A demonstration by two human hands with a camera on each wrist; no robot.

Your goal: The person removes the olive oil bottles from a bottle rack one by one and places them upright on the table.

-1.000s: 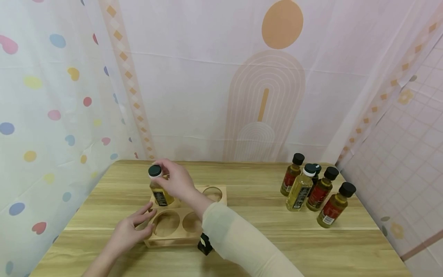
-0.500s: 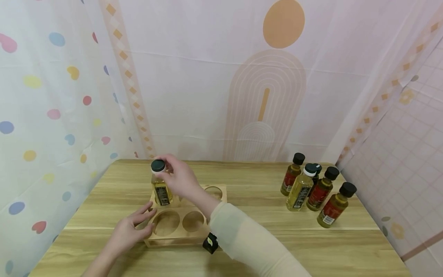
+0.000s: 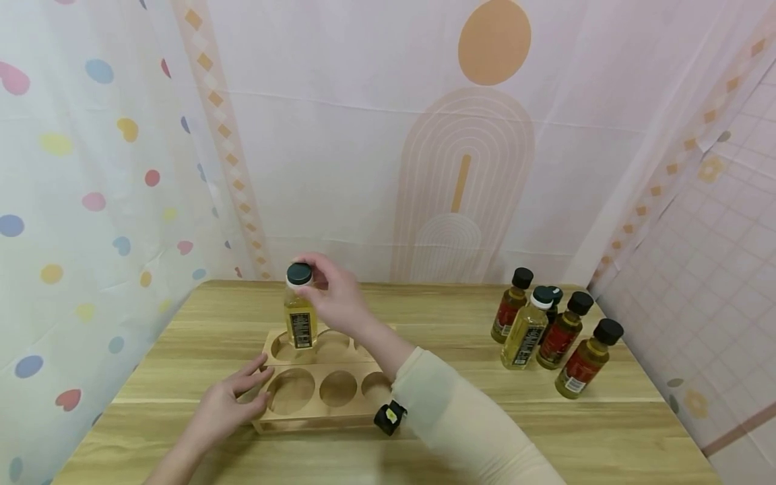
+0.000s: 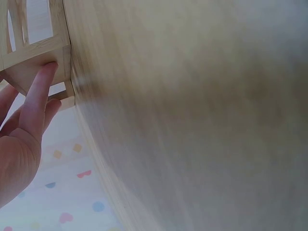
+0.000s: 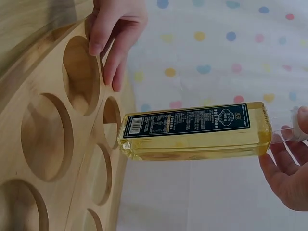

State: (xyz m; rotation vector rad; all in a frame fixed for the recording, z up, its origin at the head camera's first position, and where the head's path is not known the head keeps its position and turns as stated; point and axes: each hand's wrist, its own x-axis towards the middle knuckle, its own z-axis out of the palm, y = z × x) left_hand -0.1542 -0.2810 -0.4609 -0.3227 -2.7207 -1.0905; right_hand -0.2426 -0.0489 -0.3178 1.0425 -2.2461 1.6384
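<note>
My right hand point(image 3: 339, 296) pinches a clear, square-sided bottle of yellow oil point(image 3: 300, 320) at its neck, just under the dark green cap. The bottle stands nearly upright over the back row of a wooden bottle rack point(image 3: 316, 407) with round holes. In the right wrist view its base point(image 5: 126, 144) is right at the rack's back holes, and a dark label faces the camera. My left hand point(image 3: 224, 404) rests on the rack's left end with fingers spread. One finger point(image 4: 41, 89) presses flat against the end panel in the left wrist view.
Several bottles stand at the table's right: some with red labels point(image 3: 560, 341) and black caps, plus another yellow oil bottle point(image 3: 523, 342) with a dark green cap. A patterned curtain point(image 3: 339, 168) hangs behind the wooden table point(image 3: 448, 404). A black strap point(image 3: 390, 417) is at my right wrist.
The right hand has lifted the oil bottle up from the rack's back left area and shifted it right. The left hand stays on the rack's end.
</note>
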